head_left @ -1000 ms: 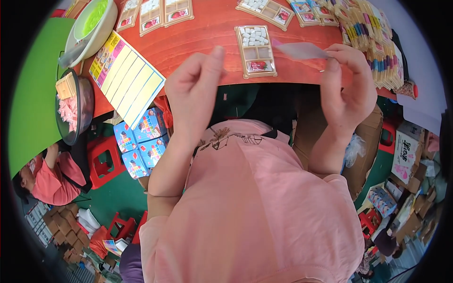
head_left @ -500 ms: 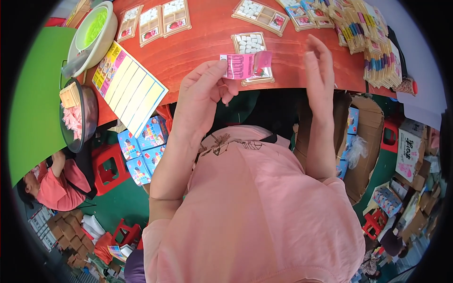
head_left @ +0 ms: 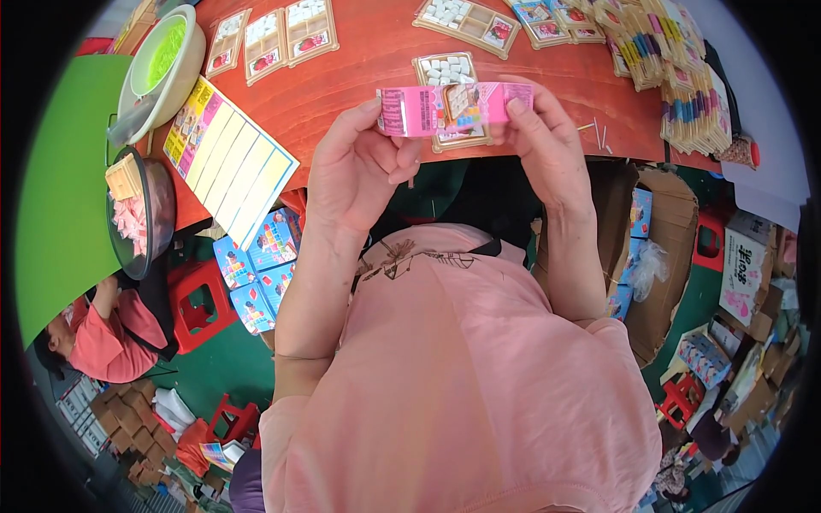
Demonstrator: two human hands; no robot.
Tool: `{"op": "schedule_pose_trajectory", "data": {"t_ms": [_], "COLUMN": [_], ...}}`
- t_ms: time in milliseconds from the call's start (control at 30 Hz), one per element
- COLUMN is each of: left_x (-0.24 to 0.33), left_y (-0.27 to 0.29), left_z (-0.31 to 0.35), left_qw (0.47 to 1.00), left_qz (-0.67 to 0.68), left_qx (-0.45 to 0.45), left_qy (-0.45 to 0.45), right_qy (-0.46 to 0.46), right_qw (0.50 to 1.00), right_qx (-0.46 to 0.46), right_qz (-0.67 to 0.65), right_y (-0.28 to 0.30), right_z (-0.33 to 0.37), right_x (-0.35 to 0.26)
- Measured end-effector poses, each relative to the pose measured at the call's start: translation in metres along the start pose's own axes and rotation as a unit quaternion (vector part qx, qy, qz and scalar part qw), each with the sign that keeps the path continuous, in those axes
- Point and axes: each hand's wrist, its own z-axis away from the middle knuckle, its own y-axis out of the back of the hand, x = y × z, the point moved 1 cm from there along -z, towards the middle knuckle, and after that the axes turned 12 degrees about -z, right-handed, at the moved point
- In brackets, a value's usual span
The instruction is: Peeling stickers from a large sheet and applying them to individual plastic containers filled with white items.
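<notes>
A pink printed card strip (head_left: pixel 419 111) is stretched level between my two hands over the table. My left hand (head_left: pixel 349 167) pinches its left end between thumb and fingers. My right hand (head_left: pixel 552 150) grips the other end, thumb on the front face. Behind and below the strip, a small wooden-coloured tray (head_left: pixel 420 68) lies on the red table (head_left: pixel 359 73); white cube-like pieces (head_left: pixel 446 68) fill its far part. The strip hides the tray's middle, and part of a strawberry picture shows at its near end.
More such trays (head_left: pixel 285 58) lie at the far left and far right. Bundled wooden-edged packs (head_left: pixel 697 115) are piled at the right. A printed yellow sheet (head_left: pixel 231 162), a bowl with green filler (head_left: pixel 171 51) and a dark basin (head_left: pixel 162 214) stand left. Thin sticks (head_left: pixel 600 132) lie right.
My right hand has come left and taken hold of the strip's right end. The strip, earlier held only in my left hand, is now spread wider between both hands.
</notes>
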Motion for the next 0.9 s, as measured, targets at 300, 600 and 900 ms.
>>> {"op": "schedule_pose_trajectory", "data": {"t_ms": [300, 600, 900], "left_x": [-0.039, -0.041, -0.048], "left_y": [0.036, 0.037, 0.036], "left_z": [-0.033, -0.044, -0.044], "left_qw": [0.940, 0.915, 0.872], "left_qz": [-0.248, -0.303, -0.404], "left_qx": [0.233, 0.265, 0.275], "left_qy": [0.007, 0.030, 0.022], "right_qy": [0.112, 0.095, 0.198], "right_qw": [0.966, 0.928, 0.747], "right_qx": [0.069, 0.068, -0.012], "right_qz": [0.223, 0.353, 0.635], "right_y": [0.023, 0.032, 0.019], "right_z": [-0.021, -0.030, -0.018], "right_x": [0.004, 0.020, 0.024]}}
